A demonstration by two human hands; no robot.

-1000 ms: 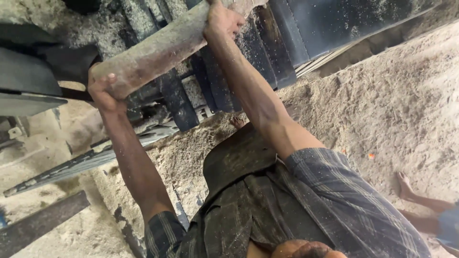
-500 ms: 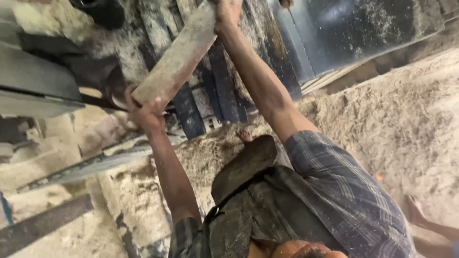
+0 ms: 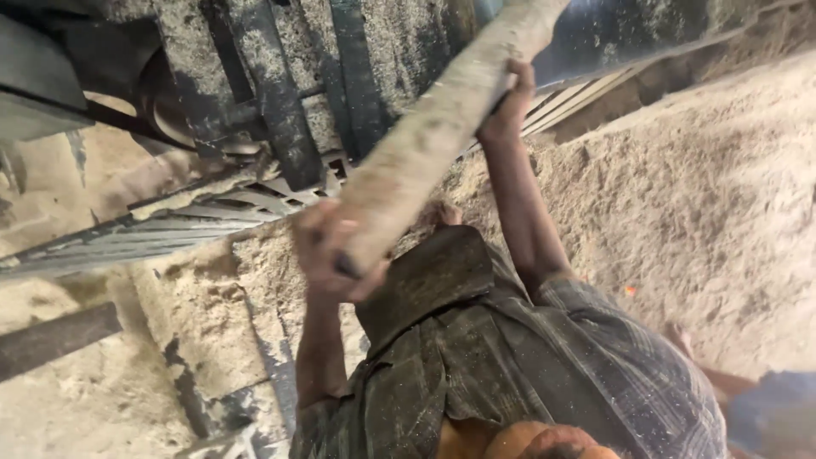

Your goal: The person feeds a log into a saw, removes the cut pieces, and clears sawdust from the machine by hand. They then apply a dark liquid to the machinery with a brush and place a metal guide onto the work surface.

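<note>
Long dusty grey-brown wooden log being swung steeper than a second ago, near end now lower; left hand clamped on near end, right hand clamped further up.

The long pale round wooden log looks rough, matt and dusted with sawdust. The dark steel machine frame behind it is dull and caked with dust. The grey checked cloth shirt is soft, speckled with fine sawdust.
</note>
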